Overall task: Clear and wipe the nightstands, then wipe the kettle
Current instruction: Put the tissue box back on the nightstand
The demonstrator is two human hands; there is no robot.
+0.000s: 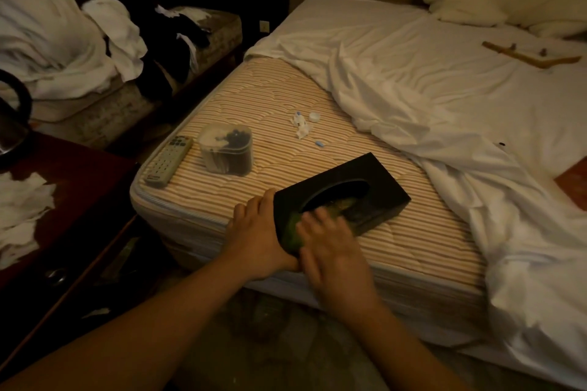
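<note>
A black tissue box (378,182) with an oval opening lies on the striped mattress (270,98) near its front edge. My left hand (257,232) grips the box's near left end. My right hand (333,247) presses a green cloth (293,227) against the box's near corner; motion blurs its fingers. The dark wooden nightstand (79,181) stands at the left with crumpled white tissues (22,209) on it. The kettle (12,117) shows at the far left edge, partly cut off.
On the mattress lie a grey remote (168,160), a clear plastic container (227,149), and small white scraps with a bottle cap (303,122). A rumpled white sheet (444,89) covers the bed's right side. A second bed (63,41) piled with linen stands at the back left.
</note>
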